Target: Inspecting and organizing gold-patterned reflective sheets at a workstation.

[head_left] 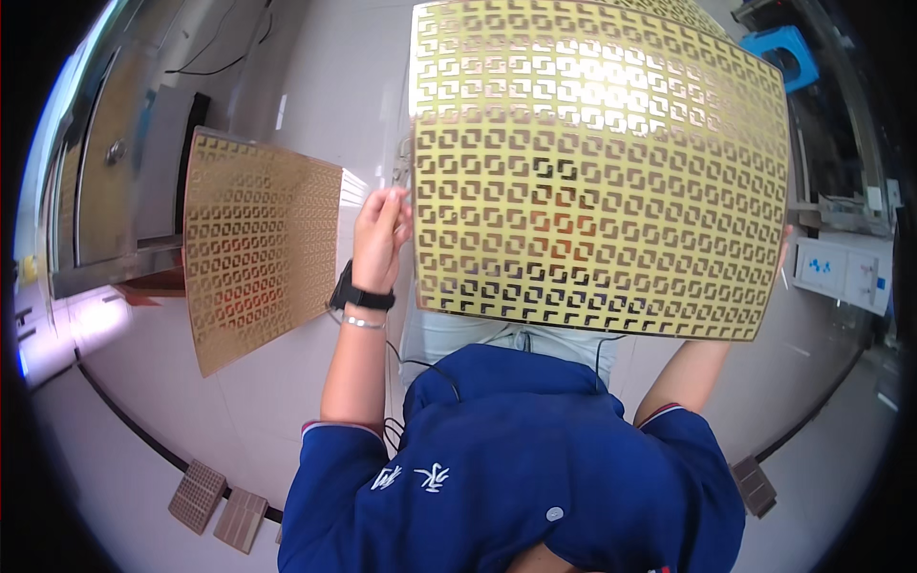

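Note:
A large yellow-green circuit board panel (pixel 597 205) with rows of shiny copper, L-shaped pads is held up in front of me, tilted. My left hand (pixel 380 234), with a black watch on its wrist, has its fingers closed at the panel's left edge. At the right edge only a sliver of my right hand (pixel 787 250) shows; it grips the panel there, its fingers mostly hidden behind the board. Part of another patterned panel (pixel 659 8) shows beyond the top edge.
On the left another copper-patterned panel (pixel 263 248) stands upright near a metal-framed machine (pixel 115 162). A blue plastic stool (pixel 788 55) is at the far right, above a white cabinet (pixel 841 272). Small patterned boards (pixel 198 497) lean along the wall base behind me.

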The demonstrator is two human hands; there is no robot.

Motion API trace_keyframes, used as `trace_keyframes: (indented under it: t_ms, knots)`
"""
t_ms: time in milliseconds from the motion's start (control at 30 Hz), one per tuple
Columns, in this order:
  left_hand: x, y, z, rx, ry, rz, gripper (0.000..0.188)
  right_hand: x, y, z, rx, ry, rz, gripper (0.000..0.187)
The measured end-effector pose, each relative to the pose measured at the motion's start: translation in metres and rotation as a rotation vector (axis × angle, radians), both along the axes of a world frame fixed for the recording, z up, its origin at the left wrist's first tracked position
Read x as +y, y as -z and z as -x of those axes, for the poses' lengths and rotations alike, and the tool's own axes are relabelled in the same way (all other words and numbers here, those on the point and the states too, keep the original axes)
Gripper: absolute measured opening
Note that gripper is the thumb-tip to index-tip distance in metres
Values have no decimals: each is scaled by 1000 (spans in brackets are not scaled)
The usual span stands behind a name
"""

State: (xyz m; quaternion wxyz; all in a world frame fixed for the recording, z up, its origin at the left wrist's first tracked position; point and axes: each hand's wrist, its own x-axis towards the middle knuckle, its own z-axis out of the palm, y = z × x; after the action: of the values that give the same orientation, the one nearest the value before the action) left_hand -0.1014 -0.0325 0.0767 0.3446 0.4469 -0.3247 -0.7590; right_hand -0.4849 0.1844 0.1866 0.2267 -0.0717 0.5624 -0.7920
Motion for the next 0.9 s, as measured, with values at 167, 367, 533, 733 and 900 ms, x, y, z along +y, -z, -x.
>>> trace_keyframes:
  t_ms: [167,367,533,733,900]
  knots:
    - [34,-10,-20,-166,111,-40,25,-7,-3,-5,34,78,54,53]
    - [43,-9,-20,-235,170,-56,30,6,1,9,-86,80,59,52]
    - [45,-13,-7,-197,146,-52,33,14,7,13,-6,179,38,45]
    - [49,-17,2,-155,60,-41,32,17,14,20,-102,151,96,33]
    - [49,-11,8,-133,61,-46,36,18,7,23,-158,249,295,25]
